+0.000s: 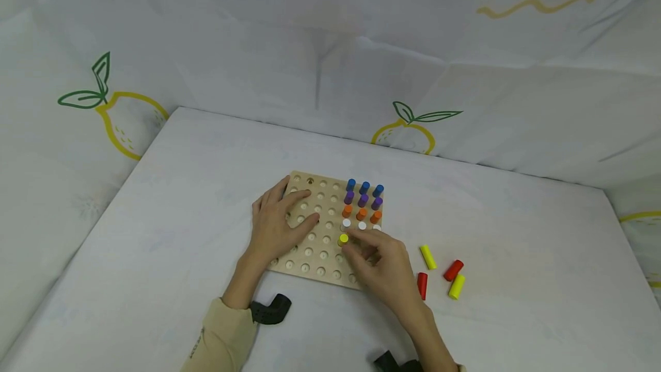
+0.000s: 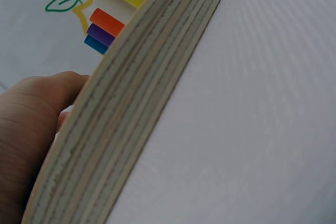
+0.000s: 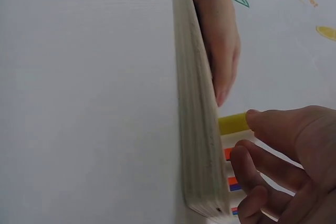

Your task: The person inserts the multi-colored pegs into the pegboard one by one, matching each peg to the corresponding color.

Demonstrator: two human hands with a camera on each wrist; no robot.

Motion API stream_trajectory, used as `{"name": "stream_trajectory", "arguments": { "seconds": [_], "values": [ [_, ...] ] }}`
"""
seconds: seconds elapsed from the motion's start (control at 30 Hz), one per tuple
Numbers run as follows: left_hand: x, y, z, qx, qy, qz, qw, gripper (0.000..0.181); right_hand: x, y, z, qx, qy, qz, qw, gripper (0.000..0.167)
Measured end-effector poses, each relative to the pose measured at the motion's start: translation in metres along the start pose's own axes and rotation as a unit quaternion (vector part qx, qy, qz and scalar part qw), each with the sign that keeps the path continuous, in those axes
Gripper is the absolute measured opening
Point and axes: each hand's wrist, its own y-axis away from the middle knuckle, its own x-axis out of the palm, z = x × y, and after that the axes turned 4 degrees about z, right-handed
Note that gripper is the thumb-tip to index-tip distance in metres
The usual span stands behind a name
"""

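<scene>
A wooden pegboard (image 1: 304, 267) with rows of round holes lies on the white table. My left hand (image 1: 276, 225) rests over its left side, thumb and forefinger spread out straight. At the front of the pegs, my right hand (image 1: 384, 266) has its thumb and forefinger tips at a yellow peg (image 1: 343, 239) that stands upright in a hole. In the right wrist view, the thumb touches the top of that yellow peg (image 3: 233, 124). Behind it stand rows of white pegs (image 1: 346, 223), orange pegs (image 1: 362, 214), purple pegs (image 1: 364, 200) and blue pegs (image 1: 365, 187). My right hand partly covers the board's right front corner.
To the right of the board lie a loose yellow peg (image 1: 427, 257), a red peg (image 1: 454, 270), another yellow peg (image 1: 457, 287) and another red peg (image 1: 422, 286). A white cloth backdrop (image 1: 258, 62) with lemon drawings hangs behind the table. A black strap piece (image 1: 271, 310) sits at my left wrist.
</scene>
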Motion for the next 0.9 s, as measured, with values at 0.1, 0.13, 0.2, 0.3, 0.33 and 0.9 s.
{"name": "stream_trajectory", "arguments": {
  "seconds": [0.1, 0.13, 0.2, 0.3, 0.33, 0.9],
  "values": [
    [0.000, 0.000, 0.001, 0.000, -0.003, 0.000, 1.0000, 0.050, -0.008, 0.001, 0.000, 0.000, 0.014, -0.013, 0.9998, 0.027],
    [0.000, 0.000, 0.001, 0.000, -0.002, 0.000, 1.0000, 0.050, -0.011, 0.001, 0.000, -0.001, 0.020, -0.018, 0.9996, 0.026],
    [0.001, 0.000, 0.001, 0.001, -0.002, 0.000, 1.0000, 0.050, -0.017, 0.002, 0.001, 0.000, 0.028, -0.027, 0.9992, 0.025],
    [0.001, -0.001, 0.002, 0.001, 0.001, 0.000, 1.0000, 0.050, -0.026, 0.002, 0.000, 0.007, 0.039, -0.039, 0.9985, 0.023],
    [0.001, -0.001, 0.002, 0.001, 0.002, 0.001, 1.0000, 0.050, -0.030, 0.003, 0.000, 0.010, 0.042, -0.042, 0.9982, 0.023],
    [0.001, -0.001, 0.003, -0.002, -0.001, 0.004, 1.0000, 0.050, -0.087, 0.012, -0.017, 0.157, 0.104, -0.008, 0.9820, 0.030]
  ]
}}
